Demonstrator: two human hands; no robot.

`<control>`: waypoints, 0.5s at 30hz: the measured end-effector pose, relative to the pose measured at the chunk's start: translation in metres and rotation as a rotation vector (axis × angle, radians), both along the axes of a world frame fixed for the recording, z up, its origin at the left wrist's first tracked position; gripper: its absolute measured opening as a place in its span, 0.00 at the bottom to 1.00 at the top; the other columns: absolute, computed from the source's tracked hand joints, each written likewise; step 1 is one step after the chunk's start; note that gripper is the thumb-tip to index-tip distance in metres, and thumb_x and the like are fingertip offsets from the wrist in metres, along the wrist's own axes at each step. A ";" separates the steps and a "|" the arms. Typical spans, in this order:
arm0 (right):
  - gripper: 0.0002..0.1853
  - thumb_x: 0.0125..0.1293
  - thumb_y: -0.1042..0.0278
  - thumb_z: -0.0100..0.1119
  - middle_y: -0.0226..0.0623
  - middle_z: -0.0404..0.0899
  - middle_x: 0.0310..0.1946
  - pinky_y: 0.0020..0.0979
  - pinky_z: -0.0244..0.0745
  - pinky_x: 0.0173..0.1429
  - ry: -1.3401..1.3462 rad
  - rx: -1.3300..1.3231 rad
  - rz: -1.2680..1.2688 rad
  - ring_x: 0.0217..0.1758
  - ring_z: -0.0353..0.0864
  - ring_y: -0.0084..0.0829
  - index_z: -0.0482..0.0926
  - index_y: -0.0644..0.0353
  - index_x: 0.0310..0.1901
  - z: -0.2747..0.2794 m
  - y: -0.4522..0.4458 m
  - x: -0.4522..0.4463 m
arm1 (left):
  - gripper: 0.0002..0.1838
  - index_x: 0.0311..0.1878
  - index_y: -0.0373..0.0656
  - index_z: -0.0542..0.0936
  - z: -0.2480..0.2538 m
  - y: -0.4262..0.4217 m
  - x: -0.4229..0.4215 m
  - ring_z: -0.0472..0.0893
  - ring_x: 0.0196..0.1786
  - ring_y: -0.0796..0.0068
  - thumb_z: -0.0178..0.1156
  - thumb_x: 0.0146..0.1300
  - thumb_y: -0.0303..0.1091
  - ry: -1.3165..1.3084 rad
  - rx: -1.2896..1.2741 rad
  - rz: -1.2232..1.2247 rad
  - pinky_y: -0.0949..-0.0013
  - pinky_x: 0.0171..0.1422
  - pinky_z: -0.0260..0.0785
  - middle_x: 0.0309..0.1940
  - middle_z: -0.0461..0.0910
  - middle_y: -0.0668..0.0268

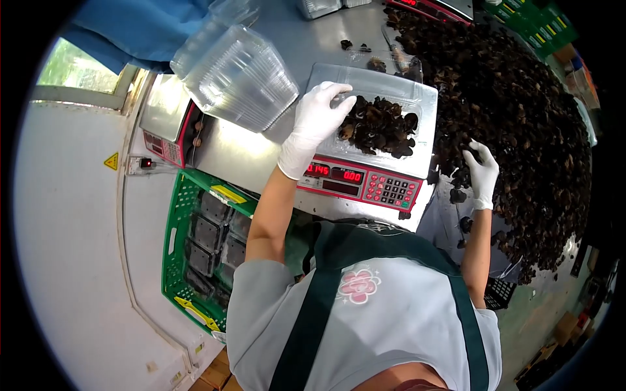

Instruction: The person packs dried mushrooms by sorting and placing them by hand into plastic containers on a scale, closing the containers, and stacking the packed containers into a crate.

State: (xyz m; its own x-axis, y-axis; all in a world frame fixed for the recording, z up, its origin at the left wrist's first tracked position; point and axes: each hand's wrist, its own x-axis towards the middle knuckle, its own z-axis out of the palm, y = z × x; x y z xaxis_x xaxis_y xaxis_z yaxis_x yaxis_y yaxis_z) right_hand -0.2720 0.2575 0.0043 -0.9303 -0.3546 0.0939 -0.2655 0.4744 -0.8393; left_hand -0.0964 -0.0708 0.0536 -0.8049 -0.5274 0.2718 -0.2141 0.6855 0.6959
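Dark fungus (378, 128) sits on scale (391, 187).

Clear, shallow, rect. plastic tray (404, 104) lies flat just beside L-hand fingers (336, 88); contact unclear. Loose, crinkly, dk-brown fungus-like pcs (378, 127) sit clumped in it, just past those fingertips. Big, uneven heap of similar dk pcs (521, 124) spreads under & beyond R-hand fingers (482, 150); can't tell if any pc's pinched there.

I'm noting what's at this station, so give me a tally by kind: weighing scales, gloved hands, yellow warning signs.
Middle scale, left scale and top scale: 3
Left hand and right hand, both gloved: 2
Yellow warning sign: 1
Total: 6
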 end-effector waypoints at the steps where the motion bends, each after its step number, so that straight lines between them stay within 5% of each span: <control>1: 0.12 0.58 0.73 0.66 0.38 0.82 0.51 0.30 0.70 0.63 -0.055 -0.003 0.022 0.55 0.80 0.30 0.81 0.64 0.44 0.013 -0.013 0.003 | 0.13 0.44 0.48 0.83 -0.002 0.001 0.000 0.83 0.41 0.65 0.65 0.57 0.41 -0.003 -0.014 0.004 0.67 0.48 0.75 0.40 0.82 0.64; 6: 0.11 0.59 0.76 0.64 0.40 0.81 0.52 0.25 0.75 0.54 -0.211 -0.313 0.247 0.49 0.81 0.25 0.79 0.68 0.44 0.046 -0.083 0.023 | 0.13 0.46 0.42 0.83 0.001 0.006 0.005 0.84 0.41 0.70 0.66 0.57 0.33 -0.005 0.020 -0.003 0.70 0.49 0.75 0.41 0.83 0.62; 10: 0.15 0.57 0.67 0.67 0.38 0.79 0.56 0.31 0.78 0.52 0.156 0.093 0.451 0.50 0.81 0.33 0.81 0.56 0.48 0.055 -0.118 0.040 | 0.13 0.46 0.41 0.83 0.001 0.002 0.011 0.84 0.41 0.71 0.66 0.57 0.33 0.010 0.033 -0.005 0.70 0.49 0.75 0.42 0.83 0.62; 13: 0.17 0.58 0.64 0.66 0.39 0.78 0.57 0.33 0.78 0.51 0.352 0.089 0.466 0.50 0.81 0.38 0.81 0.56 0.49 0.045 -0.109 0.031 | 0.13 0.46 0.41 0.83 -0.001 -0.008 0.017 0.83 0.42 0.73 0.66 0.58 0.33 0.014 0.003 -0.010 0.73 0.48 0.74 0.41 0.83 0.64; 15: 0.18 0.58 0.65 0.67 0.39 0.79 0.55 0.31 0.78 0.52 0.191 0.005 0.347 0.51 0.81 0.35 0.81 0.56 0.50 0.044 -0.096 0.023 | 0.13 0.46 0.42 0.83 0.002 -0.014 0.021 0.83 0.42 0.75 0.66 0.58 0.33 0.008 0.047 0.015 0.74 0.48 0.73 0.41 0.83 0.65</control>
